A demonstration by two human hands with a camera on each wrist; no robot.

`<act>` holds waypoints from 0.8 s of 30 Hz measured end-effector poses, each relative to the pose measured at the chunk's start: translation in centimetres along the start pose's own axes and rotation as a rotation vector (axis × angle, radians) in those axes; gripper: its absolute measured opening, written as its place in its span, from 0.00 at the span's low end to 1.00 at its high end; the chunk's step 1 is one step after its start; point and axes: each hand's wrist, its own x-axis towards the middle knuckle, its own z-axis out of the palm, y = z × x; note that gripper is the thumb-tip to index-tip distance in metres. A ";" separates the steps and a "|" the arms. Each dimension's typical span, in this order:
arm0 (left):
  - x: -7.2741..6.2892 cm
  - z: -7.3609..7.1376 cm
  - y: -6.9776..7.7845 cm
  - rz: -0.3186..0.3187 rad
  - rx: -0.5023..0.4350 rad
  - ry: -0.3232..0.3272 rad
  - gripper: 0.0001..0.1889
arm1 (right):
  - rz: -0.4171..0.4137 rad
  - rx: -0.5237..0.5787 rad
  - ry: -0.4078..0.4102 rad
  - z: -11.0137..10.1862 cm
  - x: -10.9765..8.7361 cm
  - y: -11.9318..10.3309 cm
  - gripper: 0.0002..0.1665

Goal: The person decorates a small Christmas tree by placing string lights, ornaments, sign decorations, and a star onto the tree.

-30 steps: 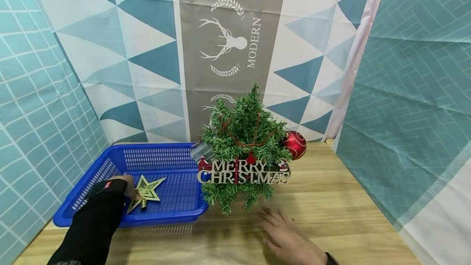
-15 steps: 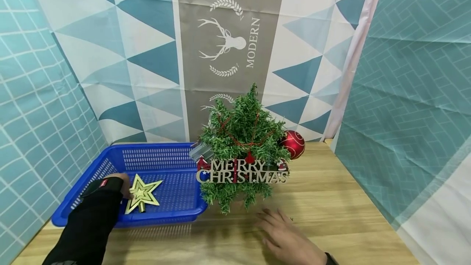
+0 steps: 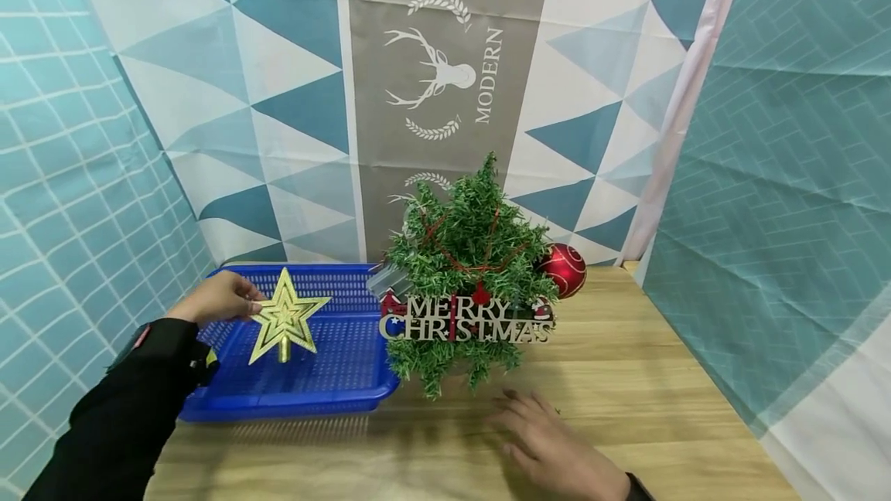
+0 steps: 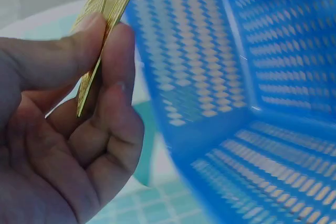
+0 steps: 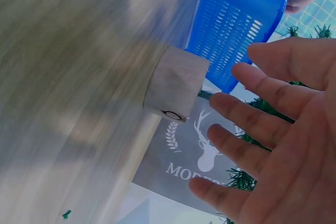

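Observation:
My left hand [image 3: 221,298] pinches a gold star tree topper [image 3: 287,317] by one of its points, between thumb and fingers. The star is upright above the blue basket [image 3: 348,402], its socket pointing down. In the left wrist view the thumb presses the star's thin edge [image 4: 116,3] against the curled fingers. My right hand [image 3: 553,451] lies on the table in front of the small Christmas tree [image 3: 480,230], fingers spread and relaxed, holding nothing. The right wrist view shows the tree's pale block base [image 5: 176,84] just beyond those fingertips.
A "Merry Christmas" sign [image 3: 465,320] hangs across the tree's front. A red bauble [image 3: 564,270] hangs at its right side, a red string loops over its branches. Patterned cloth [image 3: 445,68] walls stand behind and at both sides of the wooden table [image 3: 640,377].
My left hand has lifted the star up from the basket's floor and turned it upright, facing me. The right hand has stayed in place on the table.

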 end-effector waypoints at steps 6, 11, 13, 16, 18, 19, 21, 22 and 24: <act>-1.4 0.5 4.4 0.088 -0.065 0.061 0.12 | -0.039 -0.038 0.093 -1.0 0.1 -0.2 0.20; -4.4 -0.7 7.3 0.067 -0.050 0.075 0.16 | 0.058 0.110 -0.007 -2.6 0.4 -0.8 0.16; -5.7 -1.1 8.0 0.050 -0.045 0.075 0.17 | 0.082 0.153 -0.035 -3.0 0.5 -1.1 0.16; -7.3 -1.0 9.3 0.040 -0.043 0.067 0.16 | 0.068 0.179 -0.039 -3.5 0.5 -1.5 0.15; -8.2 -0.5 10.2 0.061 -0.058 0.067 0.14 | 0.035 0.168 -0.016 -3.8 0.6 -1.8 0.15; -8.5 -0.1 10.8 0.074 -0.068 0.068 0.13 | 0.021 0.162 -0.003 -3.9 0.6 -2.0 0.14; -9.1 1.0 11.9 0.114 -0.102 0.074 0.11 | -0.015 0.154 0.027 -4.2 0.8 -2.5 0.14; -9.3 1.6 12.5 0.142 -0.129 0.076 0.10 | -0.029 0.149 0.043 -4.4 0.9 -2.7 0.14; -9.5 3.0 13.8 0.194 -0.192 0.073 0.09 | -0.045 0.152 0.064 -4.9 1.2 -3.3 0.14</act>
